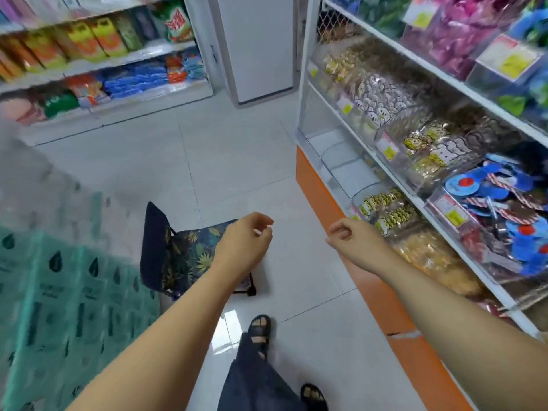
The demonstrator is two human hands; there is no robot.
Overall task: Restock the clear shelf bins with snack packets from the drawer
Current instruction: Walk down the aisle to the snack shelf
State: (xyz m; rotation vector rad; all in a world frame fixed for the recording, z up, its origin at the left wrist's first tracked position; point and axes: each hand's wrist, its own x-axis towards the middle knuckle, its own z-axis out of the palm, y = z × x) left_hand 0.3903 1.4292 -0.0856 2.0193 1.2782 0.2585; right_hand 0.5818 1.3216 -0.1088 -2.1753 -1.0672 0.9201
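Standing on pale floor tiles (237, 149), a person stretches both bare arms forward along a shop aisle. At far left rises a stack of green leaf-printed plastic-wrapped packs (59, 292). Just right of it stands a low seat with a dark leaf-patterned cushion (184, 256). The left hand (246, 241) hangs above the seat's right edge, fingers loosely curled, thumb near the forefinger; nothing shows in its grasp. The right hand (347, 232) hovers well apart from it, fingers curled inward with the thumb against them, also empty. Below are feet in black sandals (261, 330). To the right stands a white shelf unit with an orange base (370, 280). Its clear plastic shelf bins (353, 173) sit in rows; some hold yellow-and-white snack packets (385, 209), while the nearer ones lower left look bare.
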